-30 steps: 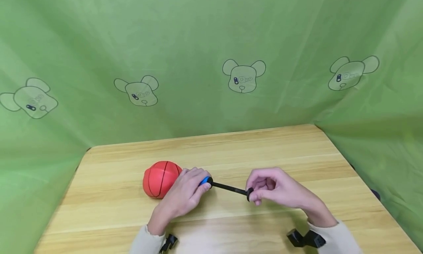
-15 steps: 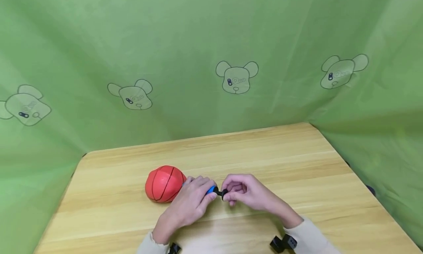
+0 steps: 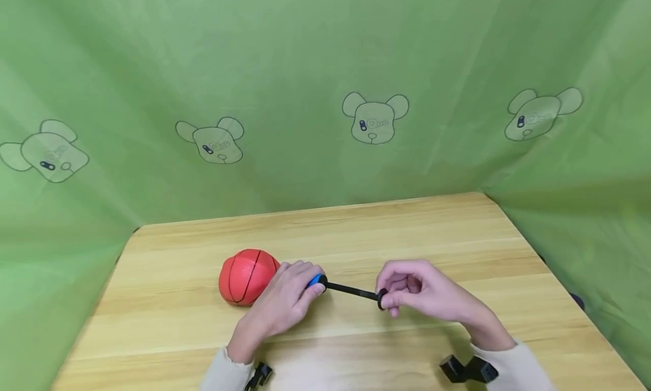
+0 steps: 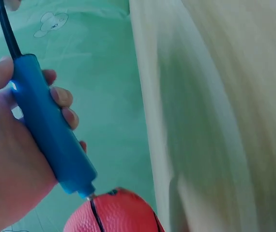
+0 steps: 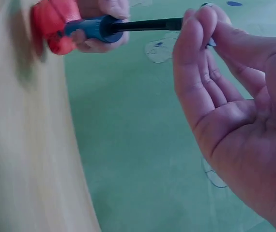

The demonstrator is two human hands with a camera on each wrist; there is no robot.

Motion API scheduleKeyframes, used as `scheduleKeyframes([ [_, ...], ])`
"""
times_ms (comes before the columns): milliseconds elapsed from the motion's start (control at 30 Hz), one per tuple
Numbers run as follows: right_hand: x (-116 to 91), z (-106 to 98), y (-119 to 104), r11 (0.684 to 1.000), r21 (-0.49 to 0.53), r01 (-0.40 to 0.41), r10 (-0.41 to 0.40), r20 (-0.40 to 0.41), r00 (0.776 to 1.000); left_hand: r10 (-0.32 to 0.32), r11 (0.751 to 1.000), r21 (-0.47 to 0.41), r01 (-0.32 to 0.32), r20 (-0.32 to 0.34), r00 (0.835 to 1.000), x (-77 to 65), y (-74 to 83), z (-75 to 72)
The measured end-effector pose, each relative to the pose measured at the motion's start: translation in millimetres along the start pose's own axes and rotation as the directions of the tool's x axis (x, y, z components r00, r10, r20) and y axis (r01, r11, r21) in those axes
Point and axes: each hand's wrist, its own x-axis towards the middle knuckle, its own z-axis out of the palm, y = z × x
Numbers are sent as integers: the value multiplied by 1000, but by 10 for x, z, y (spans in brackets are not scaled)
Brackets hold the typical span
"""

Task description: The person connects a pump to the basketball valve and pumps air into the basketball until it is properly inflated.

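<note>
My left hand [image 3: 285, 298] grips the blue barrel of a small ball pump [image 4: 53, 125], fingers wrapped round it. The barrel's narrow end meets a red ball [image 3: 246, 278] with black basketball lines; a short bit of metal needle [image 4: 90, 197] shows at the join. The ball looks dented and not fully round. On the pump's other side the black plunger rod [image 3: 351, 290] stands well out of the barrel. My right hand [image 3: 419, 289] pinches the black handle [image 3: 381, 299] at the rod's end between thumb and fingers, and mostly hides it in the right wrist view.
Beneath the hands is a wood-grain table [image 3: 356, 346]. A green curtain [image 3: 295, 97] with bear-head drawings encloses its back and sides. Black devices [image 3: 468, 369] are strapped at both wrists by the light sleeves.
Half a second ago the right hand had pushed the rod nearly all the way into the barrel. It has since moved right, drawing the rod out again. The left hand keeps its grip.
</note>
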Motion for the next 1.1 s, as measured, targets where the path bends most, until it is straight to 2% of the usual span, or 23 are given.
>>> scheduleKeyframes([
  [200,116,170,238,998,56,23,-24,14,1000,-3,1000,15,3,19,1000,-31,133,60],
  [433,221,356,339,999,-23,-35,34,-25,999,53,998,26,-54,30,998,12,231,146],
  [567,185,309,259,999,9,-42,42,-4,999,76,997,-16,-76,38,996,34,206,137],
  [700,85,162,87,1000,20,18,-18,4,1000,76,996,-48,-75,12,997,61,120,67],
  [833,-6,45,-15,997,20,74,-74,-9,997,47,998,-42,-48,-14,999,53,15,-3],
  [900,-18,30,-4,996,40,83,-83,-5,997,25,999,-34,-25,-4,1000,37,-9,-17],
  [1000,12,64,82,997,52,57,-57,-11,998,0,1000,-3,0,16,1000,17,10,-11],
  [1100,78,134,217,998,61,34,-33,-19,999,5,999,37,-6,18,1000,18,74,17],
])
